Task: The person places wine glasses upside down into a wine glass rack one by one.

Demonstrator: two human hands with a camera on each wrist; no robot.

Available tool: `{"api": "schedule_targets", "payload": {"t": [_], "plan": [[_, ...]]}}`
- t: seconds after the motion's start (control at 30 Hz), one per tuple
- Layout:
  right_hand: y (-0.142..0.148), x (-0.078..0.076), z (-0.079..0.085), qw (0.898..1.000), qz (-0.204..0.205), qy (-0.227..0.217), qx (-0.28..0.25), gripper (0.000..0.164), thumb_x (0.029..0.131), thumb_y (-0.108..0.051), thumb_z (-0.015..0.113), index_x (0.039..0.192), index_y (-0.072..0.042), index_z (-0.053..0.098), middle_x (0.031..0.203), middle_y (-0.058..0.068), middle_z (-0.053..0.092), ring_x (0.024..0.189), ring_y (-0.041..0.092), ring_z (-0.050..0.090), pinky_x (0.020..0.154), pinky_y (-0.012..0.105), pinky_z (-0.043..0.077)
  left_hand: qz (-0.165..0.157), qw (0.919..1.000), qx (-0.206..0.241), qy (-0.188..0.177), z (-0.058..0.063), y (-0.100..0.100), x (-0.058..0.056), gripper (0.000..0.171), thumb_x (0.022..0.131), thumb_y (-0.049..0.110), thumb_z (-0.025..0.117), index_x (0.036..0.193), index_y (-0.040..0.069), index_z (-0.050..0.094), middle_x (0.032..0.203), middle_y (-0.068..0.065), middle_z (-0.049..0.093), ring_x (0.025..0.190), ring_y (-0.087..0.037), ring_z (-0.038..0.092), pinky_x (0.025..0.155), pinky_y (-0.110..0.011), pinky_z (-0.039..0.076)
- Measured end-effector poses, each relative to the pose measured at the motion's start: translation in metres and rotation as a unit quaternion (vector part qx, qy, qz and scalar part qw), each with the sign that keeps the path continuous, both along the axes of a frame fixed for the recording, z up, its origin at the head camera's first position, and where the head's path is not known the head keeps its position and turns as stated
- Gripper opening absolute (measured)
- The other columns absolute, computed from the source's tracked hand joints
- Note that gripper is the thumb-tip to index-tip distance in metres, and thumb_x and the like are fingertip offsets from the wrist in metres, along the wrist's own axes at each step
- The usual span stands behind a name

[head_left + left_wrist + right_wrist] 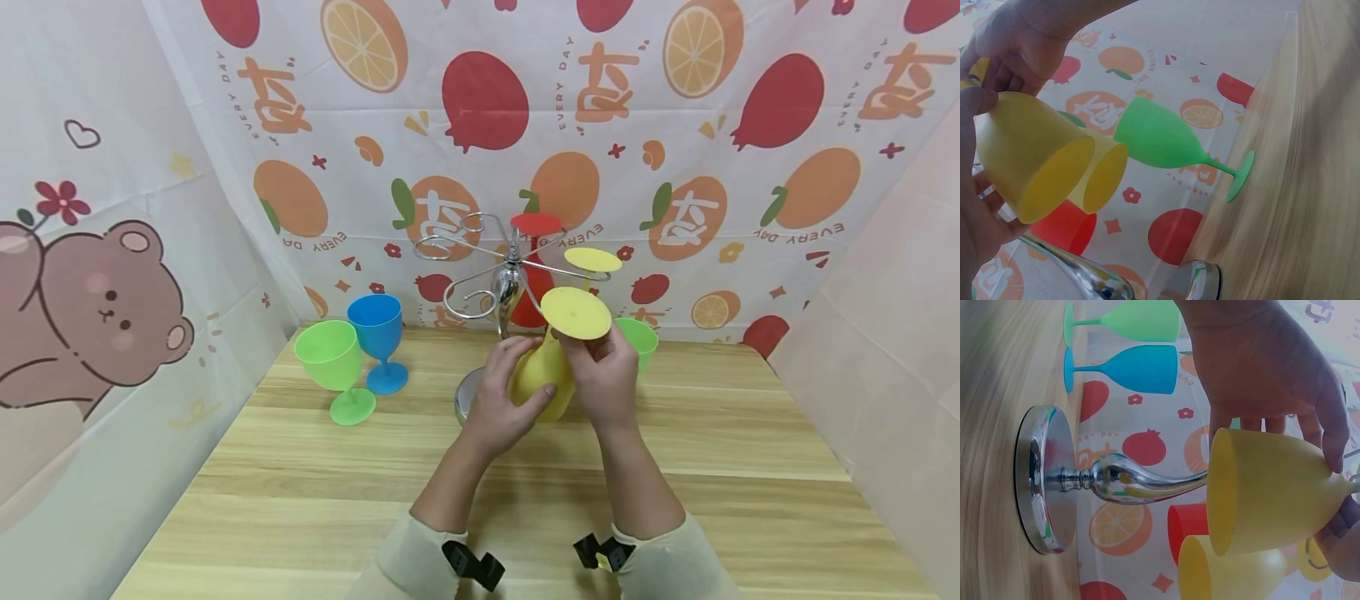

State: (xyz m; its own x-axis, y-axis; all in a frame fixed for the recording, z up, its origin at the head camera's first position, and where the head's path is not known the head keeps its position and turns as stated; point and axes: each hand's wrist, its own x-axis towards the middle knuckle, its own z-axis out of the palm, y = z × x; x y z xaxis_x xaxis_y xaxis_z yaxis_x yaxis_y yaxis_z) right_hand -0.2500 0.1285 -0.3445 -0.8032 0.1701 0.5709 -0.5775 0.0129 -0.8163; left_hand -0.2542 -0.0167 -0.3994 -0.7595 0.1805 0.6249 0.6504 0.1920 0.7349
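Observation:
Both hands hold a yellow plastic goblet (576,313) upside down, its round foot uppermost, at the front right of a metal stemware rack (507,292). My left hand (504,396) curls round the bowl, thumb on the near side and fingers behind. At the stem, just under the foot, my right hand (606,375) pinches it. In the right wrist view the goblet's open mouth (1222,494) points toward the tabletop, well above it. A second yellow goblet (592,260) and a red goblet (536,225) hang inverted from the rack behind it.
A green goblet (330,357) and a blue goblet (377,325) stand upright at the left of the wooden table (315,500). Another green goblet (1154,134) stands behind my right hand. The rack's curled left arms (450,250) hold no goblets. Fruit-printed cloth (487,100) hangs behind.

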Motion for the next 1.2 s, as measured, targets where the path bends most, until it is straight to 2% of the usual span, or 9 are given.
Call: {"api": "schedule_targets", "payload": {"t": [0.27,0.5,0.8,0.97,1.2], "plan": [[0.006,-0.003,-0.001,1.0,-0.017,0.012,0.013,0.032,0.093,-0.011,0.068,0.121,0.003,0.062,0.095,-0.002,0.072,0.092,0.015,0.07,0.087,0.027,0.057,-0.008,0.9999,0.011,-0.003,0.0,-0.001,-0.002,0.048,0.092,0.019,0.067,0.137,0.013,0.053,0.137,-0.004,0.047,0.127,-0.022,0.047,0.103,-0.048,0.046],[0.012,-0.006,-0.001,1.0,-0.019,0.012,0.006,0.028,0.093,-0.015,0.068,0.114,0.002,0.064,0.092,0.023,0.068,0.091,0.029,0.068,0.084,0.025,0.057,0.008,0.9999,0.012,-0.004,0.0,-0.003,-0.005,0.046,0.092,0.021,0.064,0.135,0.013,0.054,0.134,-0.005,0.049,0.127,-0.031,0.047,0.106,-0.05,0.042],[0.017,-0.01,0.0,0.999,-0.021,0.026,0.005,0.025,0.093,-0.015,0.068,0.113,0.001,0.065,0.095,0.031,0.065,0.09,0.032,0.067,0.084,0.026,0.057,0.031,0.9993,0.0,-0.022,0.0,-0.005,-0.006,0.044,0.092,0.023,0.063,0.134,0.018,0.055,0.135,-0.004,0.047,0.129,-0.029,0.045,0.106,-0.054,0.041],[0.02,-0.014,0.0,0.999,-0.024,0.036,0.009,0.022,0.094,-0.012,0.066,0.109,0.004,0.066,0.091,0.025,0.068,0.087,0.029,0.068,0.084,0.025,0.057,0.034,0.9991,0.001,-0.025,0.0,-0.007,-0.006,0.043,0.092,0.022,0.062,0.135,0.018,0.055,0.135,-0.005,0.047,0.129,-0.028,0.046,0.109,-0.053,0.039],[0.024,-0.017,0.001,0.998,-0.04,0.031,0.021,0.021,0.095,-0.015,0.065,0.107,0.002,0.068,0.087,0.018,0.069,0.084,0.016,0.067,0.08,0.022,0.057,0.038,0.9992,0.008,-0.01,-0.003,-0.009,-0.009,0.045,0.092,0.021,0.063,0.136,0.015,0.054,0.137,-0.007,0.047,0.129,-0.027,0.046,0.107,-0.054,0.04]]}}
